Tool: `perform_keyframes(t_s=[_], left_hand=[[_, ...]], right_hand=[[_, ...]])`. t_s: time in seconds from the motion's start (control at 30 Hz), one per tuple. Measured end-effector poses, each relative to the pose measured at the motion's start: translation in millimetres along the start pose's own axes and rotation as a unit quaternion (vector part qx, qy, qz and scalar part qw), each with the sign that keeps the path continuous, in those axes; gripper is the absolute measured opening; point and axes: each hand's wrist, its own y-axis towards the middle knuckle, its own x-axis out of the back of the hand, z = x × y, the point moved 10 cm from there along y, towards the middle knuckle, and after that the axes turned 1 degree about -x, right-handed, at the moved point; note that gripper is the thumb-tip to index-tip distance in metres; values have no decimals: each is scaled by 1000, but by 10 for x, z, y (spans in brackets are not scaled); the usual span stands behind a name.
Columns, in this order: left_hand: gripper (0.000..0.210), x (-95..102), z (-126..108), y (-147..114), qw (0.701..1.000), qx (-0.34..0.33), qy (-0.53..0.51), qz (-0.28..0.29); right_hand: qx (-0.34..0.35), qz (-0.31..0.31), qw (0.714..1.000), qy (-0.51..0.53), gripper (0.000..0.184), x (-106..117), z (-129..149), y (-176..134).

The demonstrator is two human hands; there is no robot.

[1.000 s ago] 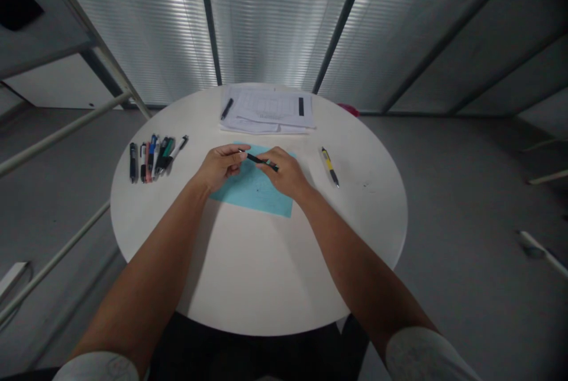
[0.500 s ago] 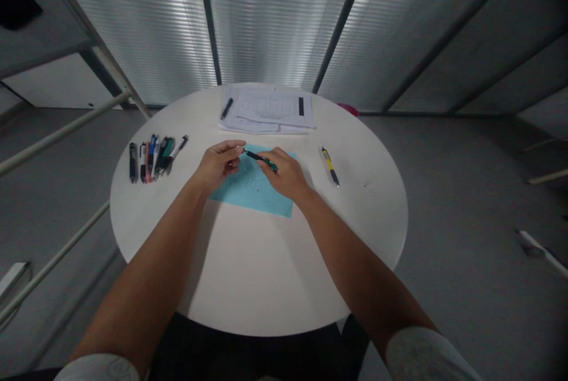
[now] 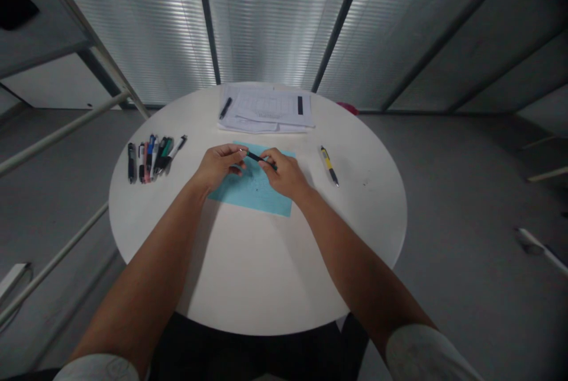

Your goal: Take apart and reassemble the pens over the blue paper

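Between my hands, above a light blue sheet (image 3: 261, 197), is a dark pen (image 3: 254, 157) with some green on it. My right hand (image 3: 285, 175) grips its barrel from the right, fingers closed round it. At the pen's left end, the thumb and fingertips of my left hand (image 3: 220, 167) pinch the tip region; whether a small part sits between them is too fine to make out. A yellow and black pen (image 3: 329, 166) lies to the right of the sheet.
On the left of the round white table (image 3: 261, 274) lies a cluster of several pens (image 3: 155, 156). Stacked papers (image 3: 266, 110) rest at the far edge, with a black pen (image 3: 225, 108) on top. A pale metal rail (image 3: 57, 129) runs beside the table at left.
My left fingers have moved slightly right and down, closing over the pen's tip end. The fingers of my right hand have shifted a little on the barrel, covering more of its green part.
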Motion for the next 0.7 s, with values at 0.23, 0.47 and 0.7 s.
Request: perform_keyframes(t_s=[0.23, 0.47, 0.7], left_hand=[[37, 66, -8, 15, 1000, -12, 3, -22], [36, 60, 23, 23, 1000, -7, 7, -17], [36, 99, 2, 48, 999, -23, -1, -35]], right_hand=[[-3, 42, 999, 30, 22, -89, 3, 13], [-33, 43, 995, -83, 12, -117, -72, 29], [-29, 4, 990, -138, 17, -120, -25, 23]])
